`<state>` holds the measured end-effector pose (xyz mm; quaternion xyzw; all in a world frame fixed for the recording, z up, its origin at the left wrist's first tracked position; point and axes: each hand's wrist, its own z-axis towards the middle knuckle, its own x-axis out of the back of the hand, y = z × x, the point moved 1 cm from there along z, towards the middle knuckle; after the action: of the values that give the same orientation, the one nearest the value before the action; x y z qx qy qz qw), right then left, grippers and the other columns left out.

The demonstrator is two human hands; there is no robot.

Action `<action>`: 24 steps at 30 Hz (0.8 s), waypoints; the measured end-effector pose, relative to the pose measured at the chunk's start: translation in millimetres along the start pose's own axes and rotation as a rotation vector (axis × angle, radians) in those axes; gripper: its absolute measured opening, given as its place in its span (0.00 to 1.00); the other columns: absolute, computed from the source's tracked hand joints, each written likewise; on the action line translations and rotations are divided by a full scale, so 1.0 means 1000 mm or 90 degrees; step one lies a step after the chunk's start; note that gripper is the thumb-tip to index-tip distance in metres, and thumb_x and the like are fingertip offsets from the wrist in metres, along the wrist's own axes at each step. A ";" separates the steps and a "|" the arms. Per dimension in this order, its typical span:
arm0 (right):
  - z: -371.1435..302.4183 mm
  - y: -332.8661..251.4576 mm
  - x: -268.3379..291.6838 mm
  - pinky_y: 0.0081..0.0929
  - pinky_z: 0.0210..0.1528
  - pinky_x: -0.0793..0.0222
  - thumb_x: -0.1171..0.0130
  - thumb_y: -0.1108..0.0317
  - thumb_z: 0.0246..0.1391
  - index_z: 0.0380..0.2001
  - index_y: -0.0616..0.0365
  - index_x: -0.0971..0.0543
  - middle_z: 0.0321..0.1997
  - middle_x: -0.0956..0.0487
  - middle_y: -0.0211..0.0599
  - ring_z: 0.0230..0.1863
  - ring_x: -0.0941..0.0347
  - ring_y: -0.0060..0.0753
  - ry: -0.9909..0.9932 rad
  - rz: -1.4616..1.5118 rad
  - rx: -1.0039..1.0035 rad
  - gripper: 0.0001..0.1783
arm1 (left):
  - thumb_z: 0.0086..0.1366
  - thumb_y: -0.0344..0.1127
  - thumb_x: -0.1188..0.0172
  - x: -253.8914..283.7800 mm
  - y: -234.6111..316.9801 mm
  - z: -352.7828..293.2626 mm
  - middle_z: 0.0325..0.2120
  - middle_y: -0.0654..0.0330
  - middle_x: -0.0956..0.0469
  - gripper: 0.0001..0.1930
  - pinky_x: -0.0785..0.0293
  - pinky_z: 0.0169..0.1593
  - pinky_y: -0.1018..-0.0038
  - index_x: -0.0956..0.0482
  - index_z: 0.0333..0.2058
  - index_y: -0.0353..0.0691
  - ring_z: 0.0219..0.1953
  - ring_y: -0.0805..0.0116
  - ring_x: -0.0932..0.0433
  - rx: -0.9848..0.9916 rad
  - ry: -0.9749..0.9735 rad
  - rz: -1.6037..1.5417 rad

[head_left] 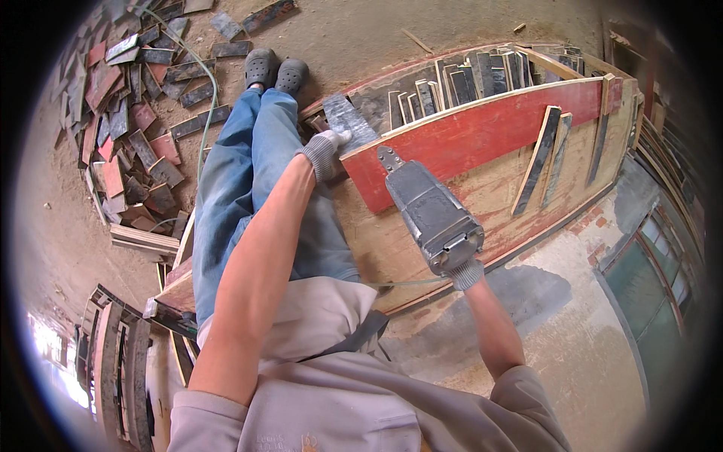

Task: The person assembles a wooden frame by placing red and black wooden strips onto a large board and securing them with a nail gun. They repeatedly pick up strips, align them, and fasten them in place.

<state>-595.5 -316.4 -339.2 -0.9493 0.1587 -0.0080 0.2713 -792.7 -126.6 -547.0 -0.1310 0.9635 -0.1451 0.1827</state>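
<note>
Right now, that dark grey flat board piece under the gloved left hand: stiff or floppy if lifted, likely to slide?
Probably stiff: the dark grey flat board piece keeps straight edges where the gloved left hand presses one end. Likely light for its size; it looks thin, like the offcuts stacked behind the long red plank. It lies flat, so it could slide, not roll.

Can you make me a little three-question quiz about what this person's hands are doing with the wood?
1. True or false: both hands wear gloves.
2. What does the right hand hold?
A. a paintbrush
B. a grey power nailer
C. a saw
3. Fill in: the left hand holds a dark ______ against the red board.

Key
1. True.
2. B; its tip sits by the red board's end.
3. Plank, short and grey.
</note>
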 end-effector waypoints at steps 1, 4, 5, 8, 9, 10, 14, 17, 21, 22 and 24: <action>0.001 0.001 -0.001 0.33 0.54 0.21 0.27 0.59 0.52 0.57 0.58 0.25 0.54 0.19 0.36 0.52 0.20 0.29 0.002 0.040 -0.011 0.31 | 0.73 0.34 0.43 0.001 0.000 0.002 0.45 0.46 0.20 0.15 0.19 0.57 0.58 0.28 0.51 0.29 0.47 0.53 0.17 0.002 -0.003 0.007; 0.003 0.006 -0.003 0.33 0.56 0.21 0.28 0.60 0.53 0.59 0.59 0.26 0.56 0.20 0.36 0.53 0.21 0.29 0.018 0.190 -0.054 0.32 | 0.73 0.34 0.43 0.003 -0.001 0.009 0.44 0.45 0.20 0.15 0.19 0.57 0.57 0.28 0.51 0.29 0.47 0.52 0.17 -0.002 0.010 0.034; 0.004 0.007 -0.004 0.33 0.57 0.21 0.28 0.60 0.54 0.60 0.59 0.27 0.57 0.20 0.36 0.54 0.21 0.29 0.017 0.206 -0.054 0.33 | 0.73 0.34 0.43 0.004 -0.001 0.011 0.44 0.45 0.19 0.15 0.19 0.57 0.57 0.28 0.51 0.29 0.47 0.52 0.17 -0.006 0.018 0.045; 0.004 0.006 -0.004 0.34 0.60 0.23 0.31 0.58 0.57 0.63 0.58 0.30 0.62 0.23 0.37 0.58 0.24 0.29 -0.031 -0.049 0.029 0.34 | 0.73 0.34 0.43 0.005 -0.001 0.013 0.43 0.45 0.19 0.15 0.18 0.56 0.57 0.28 0.51 0.28 0.46 0.52 0.16 -0.019 0.018 0.034; 0.004 0.006 -0.004 0.34 0.61 0.24 0.33 0.58 0.59 0.64 0.58 0.31 0.63 0.25 0.37 0.60 0.25 0.30 -0.058 -0.123 0.063 0.34 | 0.73 0.34 0.43 0.005 -0.001 0.013 0.43 0.45 0.19 0.15 0.18 0.56 0.57 0.28 0.51 0.28 0.46 0.52 0.16 -0.016 0.014 0.035; 0.004 0.005 -0.004 0.35 0.62 0.25 0.34 0.57 0.60 0.65 0.57 0.33 0.65 0.26 0.38 0.61 0.26 0.31 -0.082 -0.194 0.100 0.34 | 0.73 0.34 0.42 0.005 -0.001 0.013 0.43 0.45 0.19 0.15 0.18 0.56 0.56 0.28 0.51 0.28 0.46 0.52 0.16 -0.016 0.009 0.036; 0.002 0.007 -0.002 0.36 0.64 0.27 0.36 0.56 0.62 0.66 0.57 0.34 0.66 0.28 0.38 0.63 0.28 0.32 -0.093 -0.225 0.124 0.34 | 0.72 0.34 0.42 0.005 0.000 0.011 0.43 0.45 0.19 0.15 0.17 0.55 0.56 0.28 0.51 0.28 0.45 0.53 0.16 0.013 -0.005 0.015; 0.000 0.011 -0.001 0.36 0.66 0.29 0.38 0.56 0.63 0.67 0.57 0.35 0.67 0.29 0.38 0.64 0.29 0.32 -0.088 -0.191 0.111 0.34 | 0.72 0.34 0.41 0.003 0.000 0.008 0.42 0.45 0.19 0.16 0.17 0.55 0.56 0.28 0.51 0.28 0.45 0.52 0.16 -0.008 0.027 0.053; -0.002 0.017 0.000 0.37 0.68 0.31 0.40 0.55 0.64 0.68 0.56 0.36 0.69 0.30 0.37 0.66 0.31 0.33 -0.085 -0.148 0.092 0.34 | 0.72 0.35 0.41 -0.001 -0.001 0.006 0.41 0.46 0.19 0.15 0.17 0.53 0.57 0.26 0.49 0.28 0.43 0.53 0.16 -0.029 0.047 0.067; -0.003 0.017 0.001 0.37 0.68 0.32 0.40 0.55 0.65 0.68 0.56 0.36 0.69 0.30 0.37 0.66 0.31 0.33 -0.087 -0.136 0.086 0.34 | 0.72 0.35 0.40 -0.001 -0.001 0.006 0.40 0.46 0.18 0.15 0.17 0.52 0.57 0.26 0.48 0.28 0.42 0.53 0.16 -0.041 0.049 0.080; -0.004 0.019 0.003 0.37 0.69 0.33 0.42 0.55 0.66 0.69 0.56 0.37 0.70 0.31 0.37 0.67 0.32 0.33 -0.088 -0.124 0.079 0.34 | 0.72 0.35 0.40 0.001 0.000 0.009 0.40 0.47 0.18 0.14 0.16 0.50 0.57 0.25 0.47 0.29 0.41 0.54 0.16 -0.077 0.075 0.172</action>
<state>-598.5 -334.3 -345.9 -0.9399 0.0461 0.0218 0.3377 -790.0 -128.5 -554.9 -0.0026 0.9884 -0.0686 0.1354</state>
